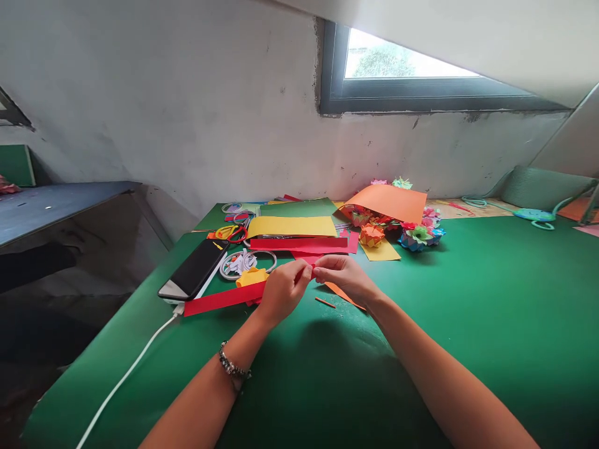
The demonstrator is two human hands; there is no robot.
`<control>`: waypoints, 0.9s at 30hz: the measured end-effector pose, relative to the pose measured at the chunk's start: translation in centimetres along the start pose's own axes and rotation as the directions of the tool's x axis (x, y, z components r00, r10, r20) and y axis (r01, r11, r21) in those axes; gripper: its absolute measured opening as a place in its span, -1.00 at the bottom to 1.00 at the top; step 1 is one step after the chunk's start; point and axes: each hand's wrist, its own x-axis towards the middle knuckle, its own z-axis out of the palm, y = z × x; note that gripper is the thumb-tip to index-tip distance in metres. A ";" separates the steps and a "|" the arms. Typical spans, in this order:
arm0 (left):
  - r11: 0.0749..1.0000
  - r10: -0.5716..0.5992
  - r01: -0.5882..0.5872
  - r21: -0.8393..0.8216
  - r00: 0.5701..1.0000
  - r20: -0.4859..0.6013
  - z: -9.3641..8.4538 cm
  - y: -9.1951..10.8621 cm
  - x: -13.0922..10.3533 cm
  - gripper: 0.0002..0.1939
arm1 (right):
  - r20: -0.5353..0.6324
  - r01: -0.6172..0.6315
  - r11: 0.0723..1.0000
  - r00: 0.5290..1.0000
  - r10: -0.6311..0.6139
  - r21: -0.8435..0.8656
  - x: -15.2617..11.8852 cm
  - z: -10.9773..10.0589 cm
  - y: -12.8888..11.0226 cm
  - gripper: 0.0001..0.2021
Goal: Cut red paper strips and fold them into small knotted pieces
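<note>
A long red paper strip runs from the phone's lower end to my left hand, which is closed on it. Its other end shows as a small red bit between my fingertips. My right hand pinches that same end, its fingertips touching those of my left hand. Under the strip lies a folded yellow paper piece. Just below my hands a thin orange stick rests on the green tabletop, and an orange paper strip passes beneath my right wrist.
A phone with a white cable is at the left. Scissors, rings of tape and a yellow sheet lie behind my hands. Paper flowers and an orange sheet stand at the back right.
</note>
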 end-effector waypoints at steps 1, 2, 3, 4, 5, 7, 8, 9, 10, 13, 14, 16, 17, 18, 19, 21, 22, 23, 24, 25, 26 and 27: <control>1.000 -0.003 0.003 0.000 1.000 0.011 0.0 -0.1 0.0 -0.69 | -0.002 0.006 1.000 1.000 -0.006 -0.013 0.0 0.0 0.0 -0.75; 1.000 -0.004 0.004 -0.001 1.000 0.022 0.0 -0.2 0.0 -0.70 | -0.003 0.013 1.000 1.000 -0.013 -0.027 0.0 0.0 0.0 -0.76; 1.000 -0.003 0.003 -0.002 1.000 0.031 0.0 -0.2 0.0 -0.70 | -0.006 0.021 0.999 1.000 -0.022 -0.039 0.0 0.0 0.0 -0.76; 1.000 0.001 -0.001 -0.003 0.999 0.039 0.0 -0.3 0.0 -0.71 | -0.008 0.032 0.998 0.999 -0.032 -0.049 -0.1 0.0 -0.1 -0.77; 1.000 0.007 -0.007 -0.002 0.999 0.046 -0.1 -0.3 0.0 -0.72 | -0.009 0.045 0.997 0.999 -0.046 -0.056 -0.1 0.0 -0.1 -0.78; 1.000 0.022 -0.022 -0.002 0.998 0.061 -0.2 -0.4 0.0 -0.75 | -0.003 0.071 0.996 0.997 -0.071 -0.055 -0.2 0.0 -0.3 -0.79; 1.000 0.031 -0.030 -0.003 0.997 0.066 -0.3 -0.4 0.0 -0.77 | 0.002 0.084 0.996 0.996 -0.084 -0.043 -0.3 -0.1 -0.3 -0.80; 0.999 0.038 -0.038 -0.009 0.997 0.070 -0.3 -0.4 0.0 -0.78 | 0.008 0.100 0.995 0.995 -0.100 -0.026 -0.3 -0.1 -0.4 -0.78; 0.999 0.046 -0.044 -0.021 0.996 0.078 -0.4 -0.4 0.0 -0.79 | 0.013 0.121 0.993 0.993 -0.121 -0.010 -0.3 -0.2 -0.4 -0.77; 0.998 0.064 -0.061 -0.031 0.989 0.131 -0.6 -0.5 -0.1 -0.73 | 0.023 0.204 0.979 0.979 -0.204 -0.005 -0.2 -0.5 -0.2 -0.80; 0.998 0.069 -0.068 -0.010 0.988 0.140 -0.6 -0.6 -0.1 -0.68 | 0.027 0.227 0.974 0.974 -0.226 -0.019 -0.1 -0.6 -0.2 -0.84; 0.995 0.078 -0.084 0.049 0.990 0.117 -0.8 -0.8 -0.1 -0.60 | 0.031 0.256 0.965 0.966 -0.255 -0.052 0.0 -0.9 0.0 -0.86; 0.993 0.088 -0.095 0.072 0.992 0.091 -0.9 -1.0 -0.1 -0.61 | 0.028 0.267 0.961 0.964 -0.266 -0.065 0.0 -1.1 0.0 -0.87; 0.990 0.103 -0.109 0.086 0.992 0.068 -1.0 -1.1 -0.1 -0.65 | 0.024 0.277 0.958 0.961 -0.276 -0.078 0.1 -1.3 0.0 -0.88; 0.988 0.121 -0.126 0.089 0.991 0.055 -1.2 -1.3 -0.1 -0.72 | 0.022 0.285 0.954 0.958 -0.285 -0.093 0.1 -1.5 0.0 -0.89; 0.984 0.158 -0.162 0.079 0.986 0.060 -1.5 -1.5 0.0 -0.88 | 0.057 0.299 0.945 0.954 -0.294 -0.131 0.0 -1.8 0.0 -0.91; 0.982 0.172 -0.176 0.069 0.983 0.069 -1.6 -1.6 0.1 -0.92 | 0.094 0.304 0.941 0.952 -0.292 -0.147 -0.1 -2.0 0.0 -0.91; 0.981 0.180 -0.185 0.055 0.980 0.078 -1.7 -1.7 0.2 -0.93 | 0.138 0.306 0.939 0.948 -0.286 -0.158 -0.2 -2.1 0.0 -0.91; 0.981 0.186 -0.189 0.033 0.979 0.083 -1.7 -1.7 0.2 -0.92 | 0.180 0.308 0.937 0.943 -0.278 -0.166 -0.3 -2.2 0.0 -0.88; 0.981 0.191 -0.192 0.005 0.978 0.084 -1.7 -1.8 0.3 -0.91 | 0.213 0.309 0.935 0.939 -0.271 -0.175 -0.3 -2.2 0.0 -0.86; 0.981 0.196 -0.194 -0.028 0.977 0.082 -1.7 -1.9 0.3 -0.90 | 0.230 0.311 0.932 0.936 -0.267 -0.185 -0.4 -2.2 0.1 -0.83; 0.979 0.200 -0.195 -0.064 0.977 0.077 -1.6 -2.0 0.4 -0.90 | 0.232 0.315 0.928 0.935 -0.268 -0.197 -0.4 -2.2 0.2 -0.82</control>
